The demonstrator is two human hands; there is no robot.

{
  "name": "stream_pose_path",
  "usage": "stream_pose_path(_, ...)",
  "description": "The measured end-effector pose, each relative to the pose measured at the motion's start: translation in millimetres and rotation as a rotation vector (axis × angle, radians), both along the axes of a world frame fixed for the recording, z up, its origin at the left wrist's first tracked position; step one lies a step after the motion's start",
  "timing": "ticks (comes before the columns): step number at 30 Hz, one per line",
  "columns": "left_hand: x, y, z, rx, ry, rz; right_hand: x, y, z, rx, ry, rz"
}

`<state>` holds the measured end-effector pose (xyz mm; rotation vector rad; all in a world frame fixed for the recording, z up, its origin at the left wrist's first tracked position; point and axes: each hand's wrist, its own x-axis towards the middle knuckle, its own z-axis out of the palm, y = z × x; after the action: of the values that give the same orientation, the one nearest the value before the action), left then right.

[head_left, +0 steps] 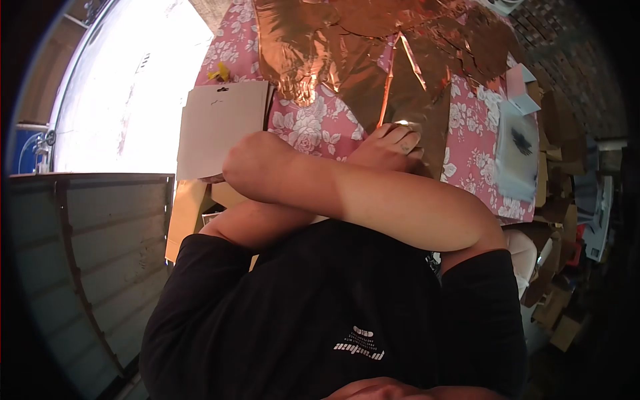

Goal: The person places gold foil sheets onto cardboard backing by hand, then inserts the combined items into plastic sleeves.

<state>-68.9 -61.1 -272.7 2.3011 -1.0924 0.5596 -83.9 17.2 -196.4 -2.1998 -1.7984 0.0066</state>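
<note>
My forearms are crossed, the right one lying over the left. My right hand (257,163) is closed at the lower right corner of a stack of whitish cards (223,130). Most of its fingers are hidden, but fingertips show under the lower edge of the top card. My left hand (392,148) reaches out to the right from beneath the right forearm. Its fingers are bent together on the shiny copper-coloured foil (427,113), where a narrow raised fold runs up from the fingertips. The thumb is hidden.
A pink flowered cloth (308,127) covers the table under the crumpled foil. A yellow object (219,72) lies behind the cards. On the right are a small white box (523,89) and a clear plastic bag (517,157). Cardboard boxes (565,328) stand beyond.
</note>
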Motion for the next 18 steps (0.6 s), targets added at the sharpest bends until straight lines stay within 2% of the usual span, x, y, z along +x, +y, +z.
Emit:
stream_pose_path(2,0.4,-0.2,0.1,0.007,0.014,-0.011,6.2,1.0,0.9,0.096,-0.016,0.009)
stream_pose_path(6,-0.6,2.8,1.9,0.022,0.007,-0.023,13.9,-10.8,17.0,0.11,-0.029,-0.055)
stream_pose_path(8,0.5,1.9,0.6,0.041,0.028,-0.03,12.8,-38.5,41.6,0.279,-0.033,-0.198)
stream_pose_path(10,2.1,0.5,-7.2,0.038,-0.02,-0.016,18.3,-87.0,63.7,0.489,-0.146,-0.213)
stream_pose_path(11,0.1,0.5,7.5,0.036,-0.018,-0.019,23.3,-116.7,73.1,0.577,-0.149,-0.237)
stream_pose_path(12,-6.0,0.1,22.4,-0.237,0.35,-0.086,27.0,-148.4,82.5,0.664,-0.148,-0.266)
stream_pose_path(13,-9.2,0.7,32.5,-0.508,0.719,-0.152,28.6,-179.2,94.5,0.636,-0.23,-0.344)
stream_pose_path(14,-8.4,4.6,16.0,-0.098,0.037,0.009,34.6,-210.1,92.2,0.623,-0.253,-0.419)
stream_pose_path(16,-7.8,-0.9,19.2,0.057,0.129,0.036,35.1,-256.2,82.9,0.522,-0.325,-0.616)
stream_pose_path(18,-8.1,-1.7,21.7,0.109,0.147,0.035,43.5,-287.9,52.8,0.437,-0.331,-0.68)
